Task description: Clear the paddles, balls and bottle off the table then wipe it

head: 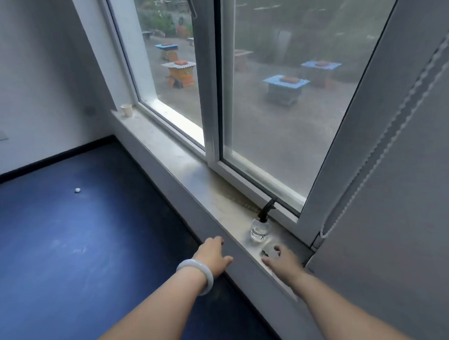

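Left hand [213, 256], at about 7 o'clock, fingers loosely spread and holding nothing, rests against the front edge of the windowsill [192, 173]; one pale bangle [197, 274] on its wrist. Likely braced there while the other hand works. Farther out at 9 o'clock, one small white ball [77, 190] lies alone on the blue floor [63, 240], well apart from both hands. At 10 o'clock, one paper cup [126, 110] stands upright at the far end of the sill. Moving right: one clear spray bottle [261, 225] with a dark trigger head stands upright on the sill at about 5 o'clock, close against the window frame [256, 181]. Just beside it, right hand [281, 259], fingers partly curled over a pale crumpled cloth [269, 250] on the sill; whether it is gripped or only touched, cannot tell. Judgement: bottle parked off the bench, cloth being fetched for wiping. No paddles in view; bench itself not visible. One beaded blind cord [387, 140] hangs at 3 o'clock.
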`<state>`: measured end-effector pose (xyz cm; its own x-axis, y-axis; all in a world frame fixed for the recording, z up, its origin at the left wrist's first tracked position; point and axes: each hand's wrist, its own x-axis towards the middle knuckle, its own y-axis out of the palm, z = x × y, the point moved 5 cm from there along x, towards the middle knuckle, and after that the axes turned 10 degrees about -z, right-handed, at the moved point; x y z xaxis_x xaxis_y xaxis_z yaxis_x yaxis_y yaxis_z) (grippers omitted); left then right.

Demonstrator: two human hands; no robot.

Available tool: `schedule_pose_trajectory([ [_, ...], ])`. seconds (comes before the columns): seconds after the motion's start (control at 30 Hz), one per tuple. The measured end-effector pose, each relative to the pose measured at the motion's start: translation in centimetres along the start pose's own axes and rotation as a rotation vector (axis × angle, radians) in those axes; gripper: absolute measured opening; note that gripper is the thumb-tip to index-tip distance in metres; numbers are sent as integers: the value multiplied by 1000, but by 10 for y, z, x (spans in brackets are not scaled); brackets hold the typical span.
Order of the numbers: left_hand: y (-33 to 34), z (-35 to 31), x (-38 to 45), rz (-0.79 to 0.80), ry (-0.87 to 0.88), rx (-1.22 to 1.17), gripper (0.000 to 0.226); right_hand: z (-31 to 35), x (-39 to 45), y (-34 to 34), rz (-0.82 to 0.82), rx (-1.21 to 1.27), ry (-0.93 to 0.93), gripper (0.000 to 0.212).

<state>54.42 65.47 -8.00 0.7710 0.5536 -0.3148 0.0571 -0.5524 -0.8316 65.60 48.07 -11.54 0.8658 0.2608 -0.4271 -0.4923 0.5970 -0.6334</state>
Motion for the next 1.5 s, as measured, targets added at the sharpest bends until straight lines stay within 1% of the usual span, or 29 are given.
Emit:
schedule_pose_trajectory([
  [0.07,10,0,24,49,26,8,56,2,13,3,-17,-26,43,56],
  [0.1,16,-1,36,76,45,13,55,1,20,5,-31,-25,69,53],
  [0.13,22,-3,47,103,67,20,55,0,26,6,-58,-30,87,45],
  [0.2,33,-6,68,151,118,34,55,-3,37,6,-134,-51,85,22],
  [0.23,39,-9,77,171,146,35,55,-5,43,6,-176,-65,80,16],
  [0.27,43,-11,87,189,175,37,56,-8,47,8,-200,-86,87,16],
  [0.3,48,-13,96,205,203,41,56,-12,52,10,-209,-123,109,26],
  [0.37,57,-18,114,225,252,45,57,-24,66,17,-206,-227,164,60],
  [0.43,65,-22,132,227,291,41,64,-36,79,25,-214,-265,208,77],
  [0.6,82,-30,165,225,395,-13,83,-51,104,44,-218,-325,259,86],
  [0.67,88,-36,176,205,449,-50,87,-58,111,53,-212,-306,304,83],
  [0.73,94,-42,184,196,509,-86,87,-62,114,60,-251,-358,318,77],
  [0.83,105,-52,192,193,587,-150,80,-67,116,62,-360,-467,285,69],
  [0.97,114,-59,203,174,577,-290,66,-73,121,63,-415,-554,251,70],
  [1.1,117,-64,210,176,558,-334,46,-78,124,65,-469,-570,236,71],
  [1.2,118,-62,213,162,548,-298,45,-79,124,66,-507,-525,222,66],
  [1.27,118,-59,212,170,547,-292,45,-76,121,68,-524,-498,208,59],
  [1.37,118,-53,207,213,572,-308,32,-70,112,75,-514,-475,164,41],
  [1.43,116,-47,202,258,526,-377,24,-68,104,82,-474,-468,116,34],
  [1.5,115,-39,197,290,450,-440,23,-67,96,87,-429,-466,80,31],
])
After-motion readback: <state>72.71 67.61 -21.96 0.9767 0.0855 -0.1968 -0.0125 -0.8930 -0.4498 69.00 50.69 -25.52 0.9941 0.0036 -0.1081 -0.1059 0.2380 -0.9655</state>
